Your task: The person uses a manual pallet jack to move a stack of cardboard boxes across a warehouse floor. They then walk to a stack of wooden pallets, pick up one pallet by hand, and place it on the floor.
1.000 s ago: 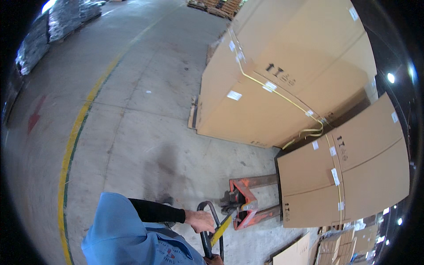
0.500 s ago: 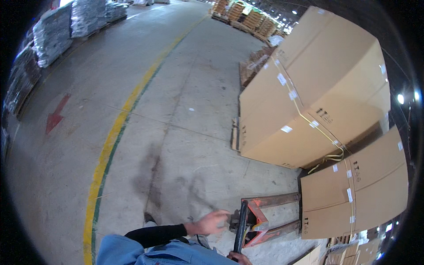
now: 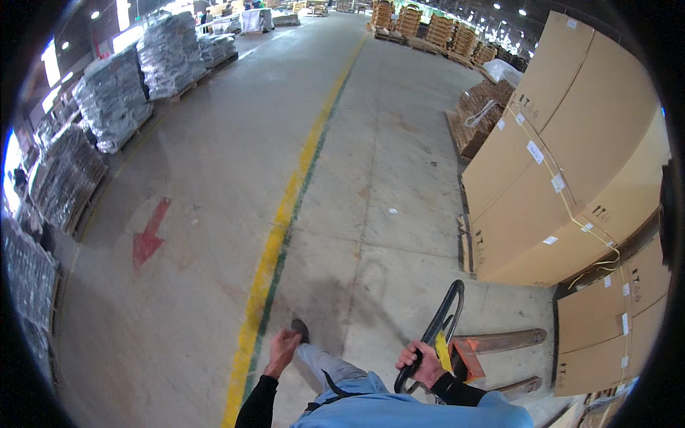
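My right hand [image 3: 422,364] is wrapped round the black loop handle [image 3: 435,328] of an orange pallet jack [image 3: 467,359], at the lower right of the view. The jack's forks [image 3: 499,342] lie low over the floor and point right, toward a strapped cardboard carton [image 3: 592,321]. My left hand [image 3: 284,349] hangs free beside my leg, over the floor near the yellow line. Its fingers are curled in, with nothing seen in them. The handle is tilted toward me.
A tall stack of large cartons [image 3: 564,178] stands right of the jack, with flattened brown cardboard [image 3: 481,114] on a pallet behind it. A yellow and green line [image 3: 285,207] runs along the floor. Wrapped pallet loads [image 3: 114,100] line the left side, past a red floor arrow [image 3: 150,235].
My left hand has come away from beside the jack's handle and swung left, fingers now curled. My right hand still grips the handle. The view has turned right-side-up, showing more of the far floor.
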### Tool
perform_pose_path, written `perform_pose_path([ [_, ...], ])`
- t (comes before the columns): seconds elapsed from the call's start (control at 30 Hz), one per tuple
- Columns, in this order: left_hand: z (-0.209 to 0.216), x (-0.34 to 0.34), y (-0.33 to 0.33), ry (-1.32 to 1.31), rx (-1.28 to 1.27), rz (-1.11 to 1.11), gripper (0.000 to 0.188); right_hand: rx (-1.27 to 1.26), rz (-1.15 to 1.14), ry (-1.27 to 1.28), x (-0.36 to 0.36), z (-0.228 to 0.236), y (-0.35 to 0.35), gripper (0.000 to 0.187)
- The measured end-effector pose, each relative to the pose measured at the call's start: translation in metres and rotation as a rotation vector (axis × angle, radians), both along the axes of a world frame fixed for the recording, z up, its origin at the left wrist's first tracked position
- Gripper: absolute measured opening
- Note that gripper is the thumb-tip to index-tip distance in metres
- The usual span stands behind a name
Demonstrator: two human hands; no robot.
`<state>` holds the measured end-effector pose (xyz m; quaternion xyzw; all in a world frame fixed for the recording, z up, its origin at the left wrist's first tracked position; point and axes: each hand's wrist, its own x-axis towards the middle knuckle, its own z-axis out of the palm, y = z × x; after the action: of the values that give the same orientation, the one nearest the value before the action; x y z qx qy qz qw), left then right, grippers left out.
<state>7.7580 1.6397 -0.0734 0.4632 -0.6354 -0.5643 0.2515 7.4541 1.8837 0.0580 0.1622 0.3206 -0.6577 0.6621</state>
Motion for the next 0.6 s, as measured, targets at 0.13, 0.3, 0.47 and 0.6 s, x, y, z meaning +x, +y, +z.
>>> perform_pose_path([
  [0.13, -0.136, 0.204, -0.058, -0.662, 0.128, 0.118, 0.052, 0.008, -0.009, -0.079, 0.000, -0.046, -0.160, 0.030],
  [0.3, -0.129, 0.254, -0.098, -0.777, 0.503, 0.428, 0.056, 0.092, -0.131, -0.023, -0.015, -0.056, -0.278, 0.028],
  [0.47, -0.145, 0.184, -0.237, -0.620, 0.657, 0.441, 0.058, 0.030, -0.187, -0.100, -0.031, -0.073, -0.406, 0.027],
  [0.6, -0.177, 0.126, -0.377, -0.577, 0.652, 0.355, 0.060, 0.141, -0.292, -0.042, -0.053, -0.086, -0.517, 0.028],
])
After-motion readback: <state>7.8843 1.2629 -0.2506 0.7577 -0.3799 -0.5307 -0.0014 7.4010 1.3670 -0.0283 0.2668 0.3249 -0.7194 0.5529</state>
